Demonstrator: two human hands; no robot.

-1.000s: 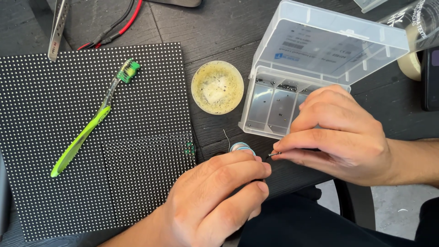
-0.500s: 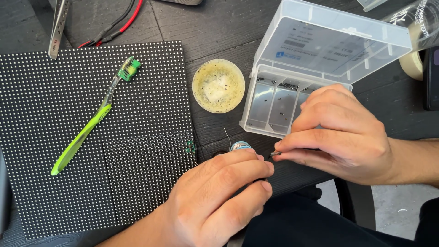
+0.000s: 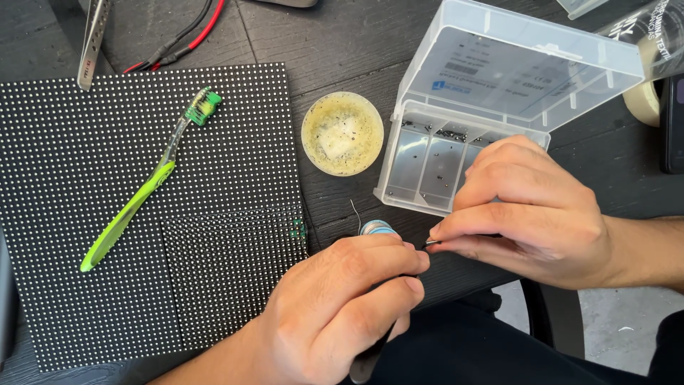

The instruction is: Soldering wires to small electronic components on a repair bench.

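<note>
A black dotted panel (image 3: 142, 214) is laid at the table's (image 3: 342, 57) left side, a green toothbrush (image 3: 142, 192) on it. A clear box (image 3: 491, 93) stands open toward the right edge, a round tin (image 3: 343, 133) beside it. At the near edge, a small spool (image 3: 376, 228), its wire end pointing up and away, is clenched in the left hand's (image 3: 335, 306) grip. A thin dark tool is pinched by the right hand (image 3: 527, 207), lying crosswise, tip leftward. Little has shifted since earlier.

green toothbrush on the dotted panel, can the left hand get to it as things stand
Probably yes, once freed. The green toothbrush lies bare on the dotted panel with nothing on top or between, but the left hand is closed around a dark tool handle.
</note>
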